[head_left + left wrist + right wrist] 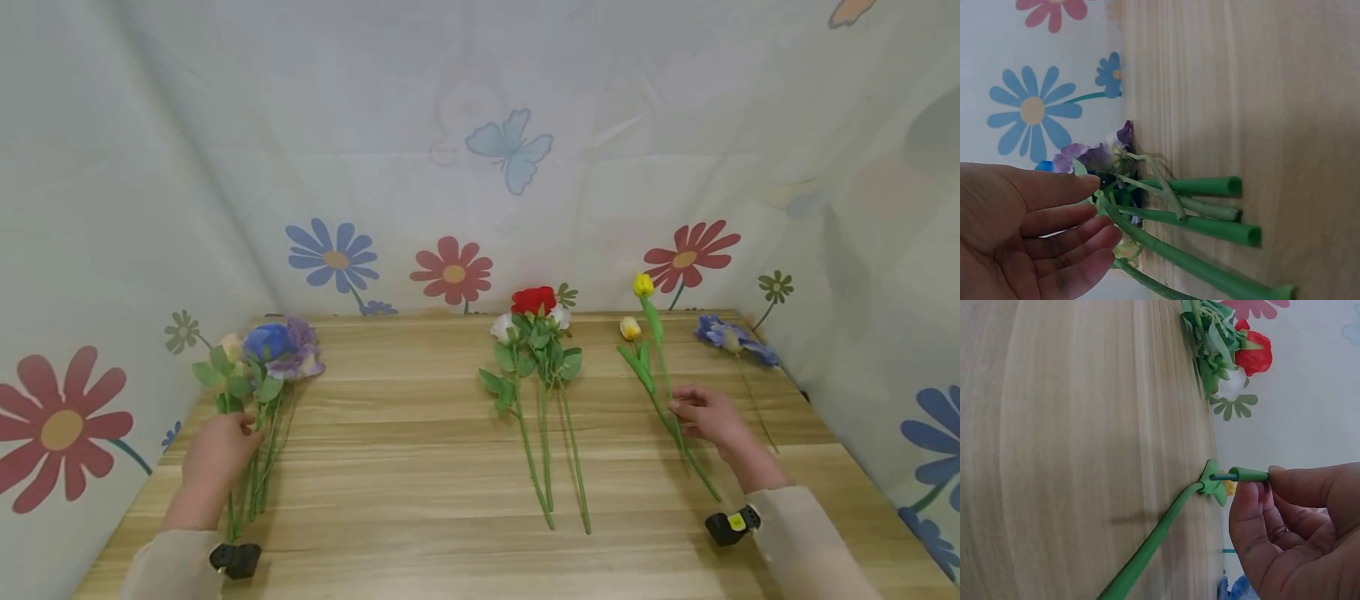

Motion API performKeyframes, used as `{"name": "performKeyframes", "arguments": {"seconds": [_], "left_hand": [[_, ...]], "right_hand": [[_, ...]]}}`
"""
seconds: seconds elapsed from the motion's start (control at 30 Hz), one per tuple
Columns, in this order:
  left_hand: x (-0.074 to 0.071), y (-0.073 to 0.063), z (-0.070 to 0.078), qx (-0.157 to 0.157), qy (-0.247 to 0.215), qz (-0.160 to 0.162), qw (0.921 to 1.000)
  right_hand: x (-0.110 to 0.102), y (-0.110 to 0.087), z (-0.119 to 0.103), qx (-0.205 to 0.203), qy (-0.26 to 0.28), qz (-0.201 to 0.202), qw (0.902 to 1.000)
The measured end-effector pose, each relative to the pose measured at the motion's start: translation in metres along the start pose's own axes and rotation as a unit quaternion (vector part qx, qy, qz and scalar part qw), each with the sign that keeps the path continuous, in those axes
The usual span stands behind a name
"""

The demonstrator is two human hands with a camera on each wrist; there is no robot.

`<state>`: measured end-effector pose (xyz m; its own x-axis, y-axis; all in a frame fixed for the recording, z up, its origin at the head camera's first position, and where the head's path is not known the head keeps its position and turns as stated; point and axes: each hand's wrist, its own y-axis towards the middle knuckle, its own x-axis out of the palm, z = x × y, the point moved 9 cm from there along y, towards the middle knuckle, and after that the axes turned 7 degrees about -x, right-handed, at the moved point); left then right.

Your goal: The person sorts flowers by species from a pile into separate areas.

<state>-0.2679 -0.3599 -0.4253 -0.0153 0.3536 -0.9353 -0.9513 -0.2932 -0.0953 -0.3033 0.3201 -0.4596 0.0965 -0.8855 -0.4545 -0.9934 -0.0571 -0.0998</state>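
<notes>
My left hand (219, 450) is at the left bunch of artificial flowers, fingers loosely extended, fingertips right beside the green stems (1197, 250). That bunch has a blue bloom (268, 342), a purple one (302, 354) and a pale one half covered by leaves. On the right, my right hand (708, 414) pinches the stem of a yellow tulip (643, 285) between thumb and fingertips; the stem's lower end (1250, 475) points at the right wrist camera. A paler yellow tulip (630, 328) lies beside it on the table, its stem (1147, 547) crossing behind the held one.
Mid-table lie a red rose (534, 300) and two white flowers (504, 329), their stems toward me. A blue-violet flower (731, 337) rests at the far right, past my right hand. A printed cloth (390, 167) hangs around the wooden table (405, 467).
</notes>
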Motion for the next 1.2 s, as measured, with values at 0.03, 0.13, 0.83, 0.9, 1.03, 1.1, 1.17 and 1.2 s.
{"name": "performKeyframes", "arguments": {"seconds": [0.03, 0.13, 0.83, 0.9, 1.03, 1.1, 1.17, 1.2], "left_hand": [[0.001, 0.001, -0.001, 0.004, 0.001, -0.001, 1.0], [0.005, 0.002, -0.002, 0.015, 0.004, -0.006, 0.9999], [0.005, 0.004, -0.011, -0.018, -0.038, -0.014, 0.999], [0.004, 0.004, -0.01, -0.019, -0.043, -0.011, 0.9988], [0.001, 0.003, -0.008, -0.019, -0.051, -0.011, 0.9984], [-0.001, 0.002, -0.005, -0.016, -0.054, -0.013, 0.9983], [-0.003, 0.001, -0.003, -0.012, -0.055, -0.013, 0.9983], [-0.003, 0.001, -0.002, -0.01, -0.055, -0.013, 0.9984]], "right_hand": [[-0.001, 0.001, 0.001, 0.001, -0.002, 0.001, 1.0], [-0.003, 0.002, 0.005, 0.005, -0.008, 0.004, 0.9999], [0.006, 0.005, 0.026, 0.049, -0.004, -0.023, 0.9985], [0.006, 0.006, 0.028, 0.053, -0.003, -0.024, 0.9983], [0.006, 0.008, 0.032, 0.06, -0.009, -0.024, 0.9978], [0.006, 0.008, 0.033, 0.063, -0.014, -0.023, 0.9976], [0.006, 0.009, 0.034, 0.066, -0.018, -0.022, 0.9975], [0.006, 0.009, 0.035, 0.068, -0.016, -0.02, 0.9973]]}}
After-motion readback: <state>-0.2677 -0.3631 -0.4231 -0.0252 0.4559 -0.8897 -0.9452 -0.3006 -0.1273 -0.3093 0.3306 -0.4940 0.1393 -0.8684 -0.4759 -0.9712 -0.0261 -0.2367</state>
